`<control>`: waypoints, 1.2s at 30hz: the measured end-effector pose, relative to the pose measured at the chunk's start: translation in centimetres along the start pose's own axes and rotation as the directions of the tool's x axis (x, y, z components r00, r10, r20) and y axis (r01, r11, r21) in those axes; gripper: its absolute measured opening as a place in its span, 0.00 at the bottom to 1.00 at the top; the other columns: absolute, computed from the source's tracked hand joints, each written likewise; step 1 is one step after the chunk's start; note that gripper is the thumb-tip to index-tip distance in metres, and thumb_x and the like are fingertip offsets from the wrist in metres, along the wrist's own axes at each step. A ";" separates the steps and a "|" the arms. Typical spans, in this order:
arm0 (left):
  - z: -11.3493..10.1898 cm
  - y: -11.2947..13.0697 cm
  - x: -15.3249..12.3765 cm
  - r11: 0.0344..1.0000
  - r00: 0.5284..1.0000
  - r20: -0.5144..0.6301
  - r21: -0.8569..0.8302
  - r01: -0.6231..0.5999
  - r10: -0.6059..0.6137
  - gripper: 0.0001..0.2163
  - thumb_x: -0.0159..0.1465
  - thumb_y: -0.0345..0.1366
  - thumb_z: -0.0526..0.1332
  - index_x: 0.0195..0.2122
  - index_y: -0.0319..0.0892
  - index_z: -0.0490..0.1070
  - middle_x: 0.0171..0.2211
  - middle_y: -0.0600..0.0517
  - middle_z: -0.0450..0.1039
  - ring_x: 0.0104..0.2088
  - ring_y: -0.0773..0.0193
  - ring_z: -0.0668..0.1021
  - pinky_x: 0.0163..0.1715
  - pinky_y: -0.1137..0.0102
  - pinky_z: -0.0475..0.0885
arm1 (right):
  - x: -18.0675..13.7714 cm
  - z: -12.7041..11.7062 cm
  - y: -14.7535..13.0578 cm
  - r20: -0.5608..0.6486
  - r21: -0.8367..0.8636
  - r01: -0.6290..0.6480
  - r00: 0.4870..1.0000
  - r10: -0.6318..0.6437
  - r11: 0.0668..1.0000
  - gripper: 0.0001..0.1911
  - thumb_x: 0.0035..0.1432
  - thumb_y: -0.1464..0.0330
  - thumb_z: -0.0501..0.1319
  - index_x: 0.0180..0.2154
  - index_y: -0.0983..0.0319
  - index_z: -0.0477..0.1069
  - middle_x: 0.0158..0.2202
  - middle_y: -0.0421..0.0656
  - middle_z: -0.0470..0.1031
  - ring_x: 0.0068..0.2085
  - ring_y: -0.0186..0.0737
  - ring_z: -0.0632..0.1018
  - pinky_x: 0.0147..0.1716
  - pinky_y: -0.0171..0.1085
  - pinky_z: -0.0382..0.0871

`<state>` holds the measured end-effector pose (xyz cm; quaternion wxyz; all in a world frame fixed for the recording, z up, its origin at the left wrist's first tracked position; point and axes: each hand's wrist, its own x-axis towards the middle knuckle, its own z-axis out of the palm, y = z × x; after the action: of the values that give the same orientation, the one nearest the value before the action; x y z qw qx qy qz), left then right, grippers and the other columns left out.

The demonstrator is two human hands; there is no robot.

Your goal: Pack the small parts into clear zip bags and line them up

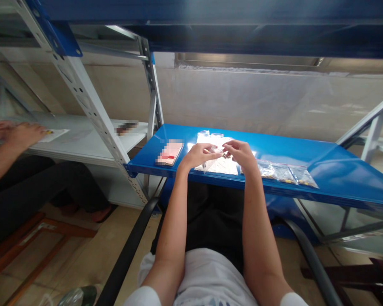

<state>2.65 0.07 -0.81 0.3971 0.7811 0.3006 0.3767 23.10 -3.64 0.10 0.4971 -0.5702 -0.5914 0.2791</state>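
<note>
My left hand [199,155] is closed with thumb and fingers around what looks like a small clear plastic bag [207,165], above a bright white sheet [221,169]. Close beside it, my right hand [241,154] has its fingertips pinched together near the bag's opening; whatever they hold is too small to make out. Small brownish pieces [227,155] show between the hands. To the right of my right hand, several clear zip bags [287,173] with small yellow and pale pieces inside lie in a row.
A pink rectangular object [170,152], partly blurred out, lies left of the sheet on the blue shelf [306,151]. A perforated metal post [83,93] divides it from a white shelf [83,142], where another person's hands [25,132] work. A blue shelf [226,38] hangs overhead.
</note>
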 end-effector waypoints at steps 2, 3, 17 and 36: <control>-0.1 -0.1 0.0 1.000 0.999 -0.029 0.025 0.016 -0.015 0.25 0.61 0.51 0.72 0.52 0.37 0.81 0.41 0.44 0.83 0.40 0.57 0.83 0.36 0.70 0.75 | 0.7 0.8 1.4 -0.024 -0.205 -0.030 0.999 0.025 0.978 0.09 0.57 0.66 0.65 0.34 0.64 0.82 0.27 0.46 0.81 0.28 0.40 0.78 0.29 0.36 0.67; -0.2 -0.1 0.0 0.999 0.999 -0.045 0.036 0.023 -0.021 0.25 0.61 0.51 0.72 0.52 0.37 0.82 0.41 0.44 0.83 0.40 0.57 0.83 0.35 0.70 0.74 | 0.9 1.2 2.0 -0.027 -0.291 -0.034 0.999 0.027 0.956 0.08 0.57 0.68 0.65 0.34 0.64 0.82 0.27 0.46 0.81 0.28 0.40 0.79 0.30 0.36 0.67; -0.4 0.1 -0.2 0.994 0.991 -0.121 0.095 0.060 -0.048 0.24 0.60 0.51 0.72 0.50 0.38 0.83 0.40 0.44 0.82 0.38 0.60 0.81 0.31 0.73 0.73 | 0.9 4.4 3.5 -0.041 -0.623 -0.043 0.999 0.022 0.781 0.10 0.61 0.69 0.63 0.36 0.62 0.83 0.39 0.53 0.84 0.42 0.47 0.82 0.41 0.37 0.69; -0.3 -0.2 -0.1 1.000 1.000 -0.007 0.013 0.027 -0.027 0.28 0.60 0.54 0.72 0.54 0.37 0.80 0.38 0.44 0.82 0.37 0.58 0.82 0.31 0.71 0.74 | -0.5 -0.3 -1.8 0.050 -0.322 0.189 0.982 -0.182 0.928 0.11 0.59 0.62 0.62 0.31 0.61 0.79 0.29 0.45 0.80 0.31 0.42 0.74 0.31 0.39 0.62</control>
<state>2.29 0.17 -0.90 0.3961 0.7782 0.3149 0.3719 22.59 -4.57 1.68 0.4147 -0.5831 -0.6854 0.1351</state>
